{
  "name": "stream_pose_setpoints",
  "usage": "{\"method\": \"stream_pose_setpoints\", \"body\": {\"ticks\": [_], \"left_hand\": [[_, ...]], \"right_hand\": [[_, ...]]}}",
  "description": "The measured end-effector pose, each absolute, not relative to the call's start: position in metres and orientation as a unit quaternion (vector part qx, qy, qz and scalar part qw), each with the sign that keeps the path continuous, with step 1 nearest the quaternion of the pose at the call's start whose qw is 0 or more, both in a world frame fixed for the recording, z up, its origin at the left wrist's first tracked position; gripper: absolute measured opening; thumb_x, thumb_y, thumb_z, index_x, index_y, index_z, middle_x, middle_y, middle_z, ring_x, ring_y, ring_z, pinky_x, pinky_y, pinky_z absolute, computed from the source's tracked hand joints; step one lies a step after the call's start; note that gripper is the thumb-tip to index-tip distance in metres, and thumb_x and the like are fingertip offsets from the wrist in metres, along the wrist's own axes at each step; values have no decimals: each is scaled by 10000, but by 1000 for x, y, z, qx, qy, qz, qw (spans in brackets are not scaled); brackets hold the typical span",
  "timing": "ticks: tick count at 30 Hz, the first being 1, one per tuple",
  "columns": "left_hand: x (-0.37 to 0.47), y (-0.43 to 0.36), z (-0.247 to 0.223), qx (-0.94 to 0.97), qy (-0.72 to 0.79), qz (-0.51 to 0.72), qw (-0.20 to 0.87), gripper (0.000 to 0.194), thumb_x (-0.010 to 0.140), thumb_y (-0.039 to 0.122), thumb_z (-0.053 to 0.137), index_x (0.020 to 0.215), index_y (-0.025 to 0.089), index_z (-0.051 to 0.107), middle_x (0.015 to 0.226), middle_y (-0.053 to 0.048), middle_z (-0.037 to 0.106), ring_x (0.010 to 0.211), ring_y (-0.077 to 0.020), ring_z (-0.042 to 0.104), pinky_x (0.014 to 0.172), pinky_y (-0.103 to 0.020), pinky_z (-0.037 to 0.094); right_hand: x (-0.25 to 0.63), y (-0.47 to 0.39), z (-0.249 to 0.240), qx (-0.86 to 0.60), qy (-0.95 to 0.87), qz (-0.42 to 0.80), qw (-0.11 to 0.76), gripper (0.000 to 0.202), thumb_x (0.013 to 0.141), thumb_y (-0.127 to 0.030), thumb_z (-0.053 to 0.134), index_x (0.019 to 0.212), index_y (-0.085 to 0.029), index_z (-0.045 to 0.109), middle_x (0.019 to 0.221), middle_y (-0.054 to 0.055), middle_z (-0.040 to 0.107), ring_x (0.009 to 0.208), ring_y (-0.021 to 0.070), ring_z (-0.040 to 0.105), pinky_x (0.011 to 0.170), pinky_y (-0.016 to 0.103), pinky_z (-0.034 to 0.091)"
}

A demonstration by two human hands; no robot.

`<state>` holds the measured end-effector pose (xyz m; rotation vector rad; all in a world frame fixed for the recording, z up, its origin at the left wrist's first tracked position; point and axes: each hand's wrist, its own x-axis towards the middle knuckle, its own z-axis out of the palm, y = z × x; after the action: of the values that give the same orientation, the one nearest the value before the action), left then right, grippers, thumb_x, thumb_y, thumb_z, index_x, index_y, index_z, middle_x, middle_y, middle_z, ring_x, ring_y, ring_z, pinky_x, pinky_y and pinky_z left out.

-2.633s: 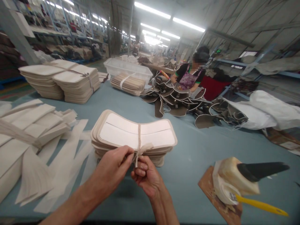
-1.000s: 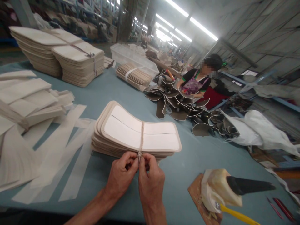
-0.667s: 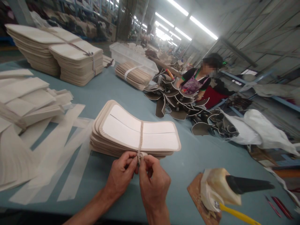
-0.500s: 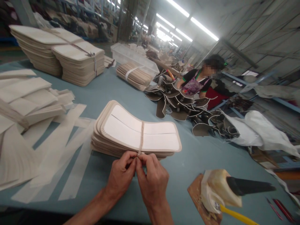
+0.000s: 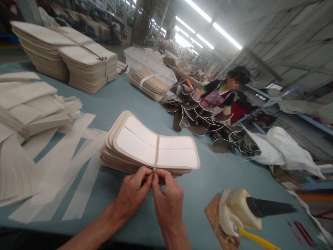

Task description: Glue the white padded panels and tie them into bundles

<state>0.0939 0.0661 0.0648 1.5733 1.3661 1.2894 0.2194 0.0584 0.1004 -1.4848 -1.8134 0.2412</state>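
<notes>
A stack of beige panels with white faces (image 5: 177, 158) lies on the blue-green table, bowed down at its middle. Around that middle runs a thin tie strip (image 5: 158, 147), which pulls the panels together. At the stack's near edge, my left hand (image 5: 134, 194) pinches the strip between thumb and forefinger. My right hand (image 5: 168, 198) pinches it from the other side, fingertips almost touching those of the left. A small knot or twist shows just above the fingertips; the strip's ends are mostly hidden by my fingers.
Loose pale strips (image 5: 80, 194) and piled panels lie left. Tied stacks (image 5: 88, 69) stand behind, beside a clear plastic bin (image 5: 151, 64). Dark curved pieces (image 5: 195, 114) are heaped near a co-worker (image 5: 215, 93). A glue container (image 5: 234, 208) with a yellow-handled brush (image 5: 257, 239) sits right.
Both hands stay at the knot, fingertips drawn slightly closer to the stack's edge. The co-worker's arm has shifted. The view has moved a little.
</notes>
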Motion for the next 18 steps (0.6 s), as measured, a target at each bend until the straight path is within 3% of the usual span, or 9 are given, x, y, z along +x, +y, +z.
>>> {"method": "stream_pose_setpoints", "body": {"ticks": [9,18], "left_hand": [[89,71,61,650,524,462,298,158,980,293,499,900,232,621,765,21,760,692,-146,741,640,-218,513],[87,74,57,717,503,463,133,176,1011,244,481,879,214,595,685,29,732,570,-138,721,538,-213,446]], "right_hand": [[220,55,95,-637,-637,187,391,176,967,-334,594,907,-231,724,828,16,777,723,179,710,734,269,495],[218,58,114,-655,-643,199,343,221,959,-382,565,900,-254,735,823,-6,784,724,189,710,697,282,432]]}}
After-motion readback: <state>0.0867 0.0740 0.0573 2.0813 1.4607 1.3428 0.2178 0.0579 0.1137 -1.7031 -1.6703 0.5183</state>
